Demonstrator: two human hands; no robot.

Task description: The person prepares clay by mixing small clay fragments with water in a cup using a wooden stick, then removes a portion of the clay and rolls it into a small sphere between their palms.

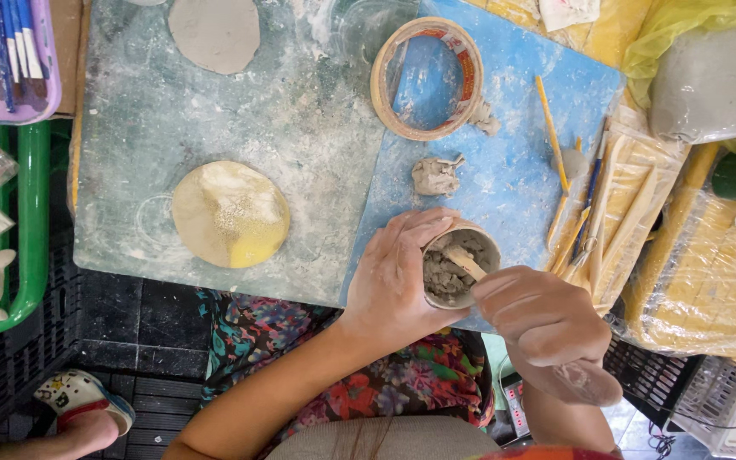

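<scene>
Dusty with clay, the blue mat (513, 162) carries at its near edge a small cup (462, 274) of grey clay, which the left hand (398, 285) wraps to steady it while the right hand (547, 328) grips a wooden stick (465, 261) dug into the clay.

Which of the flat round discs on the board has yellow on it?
The nearer disc, left of the left hand, is yellow and powder-dusted. The other disc, at the board's far edge, is plain grey clay.
</scene>
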